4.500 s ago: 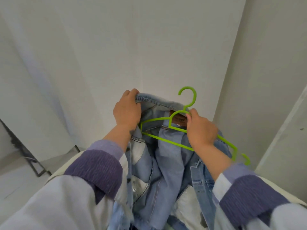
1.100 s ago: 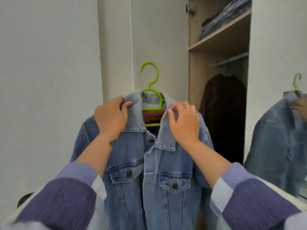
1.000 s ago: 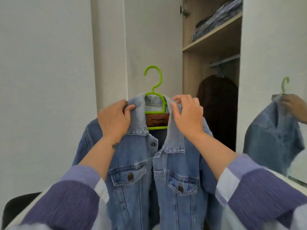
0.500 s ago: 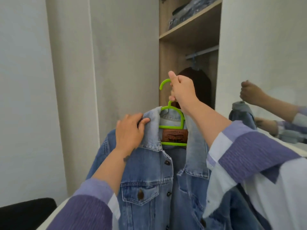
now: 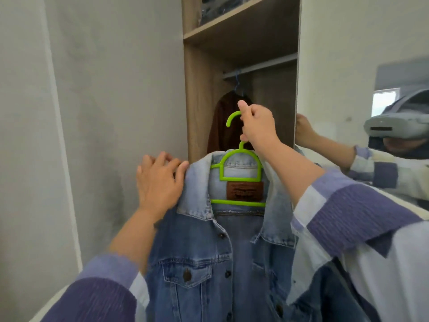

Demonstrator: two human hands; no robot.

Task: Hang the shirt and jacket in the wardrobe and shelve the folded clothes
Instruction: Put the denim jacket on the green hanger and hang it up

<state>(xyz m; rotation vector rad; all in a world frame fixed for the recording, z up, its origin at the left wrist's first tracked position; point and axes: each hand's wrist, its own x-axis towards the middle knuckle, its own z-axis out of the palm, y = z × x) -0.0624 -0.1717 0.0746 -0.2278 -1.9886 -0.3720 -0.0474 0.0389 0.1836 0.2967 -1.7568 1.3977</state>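
Note:
A blue denim jacket [image 5: 209, 256] hangs on a green plastic hanger [image 5: 239, 168] in front of the open wardrobe [image 5: 199, 94]. My right hand [image 5: 257, 126] grips the hanger's hook and neck, holding it up just outside the wardrobe opening. My left hand [image 5: 157, 182] rests on the jacket's left collar and shoulder, fingers spread over the cloth. Inside, a metal rail [image 5: 262, 66] carries a dark brown garment [image 5: 225, 124] on a blue hanger. Folded dark clothes [image 5: 220, 8] lie on the shelf above.
A white wall [image 5: 116, 101] stands left of the wardrobe. On the right a mirrored door [image 5: 371, 77] reflects my arm and a headset. The rail has bare room to the right of the brown garment.
My right hand left the collar and took the hanger's hook, lifting the jacket. I have turned and come closer to the wardrobe, which now fills the middle of the view.

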